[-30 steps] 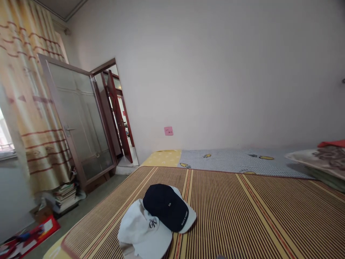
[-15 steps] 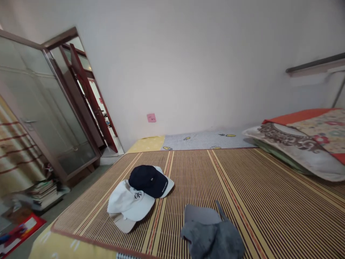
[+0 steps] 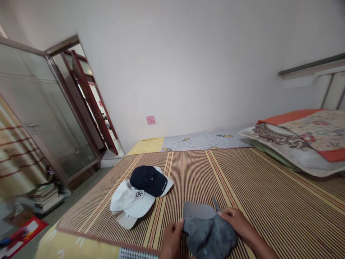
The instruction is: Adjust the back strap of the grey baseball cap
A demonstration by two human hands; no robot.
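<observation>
A grey baseball cap (image 3: 210, 233) lies on the striped bamboo mat, its brim pointing away from me and a loose strap sticking up at its far right. My left hand (image 3: 171, 237) pinches the cap's left edge between thumb and fingers. At the opposite side, my right hand (image 3: 237, 221) is closed on the edge beside the strap. Farther off to the left, a white cap (image 3: 126, 199) with a dark monogram touches a navy cap (image 3: 148, 180). A beige brim shows beneath the white cap, and a whitish brim beneath the navy one.
The bamboo mat (image 3: 188, 172) covers the bed. Pillows and folded bedding (image 3: 293, 144) are stacked at the right. A white wall (image 3: 202, 72) stands behind the bed. On the left are an open glazed door (image 3: 61, 108), a stack of books (image 3: 44, 194) and a red box (image 3: 24, 233).
Both hands have come in from the bottom edge and taken hold of the grey cap at its sides. The white and navy caps lie as before; the view has shifted slightly.
</observation>
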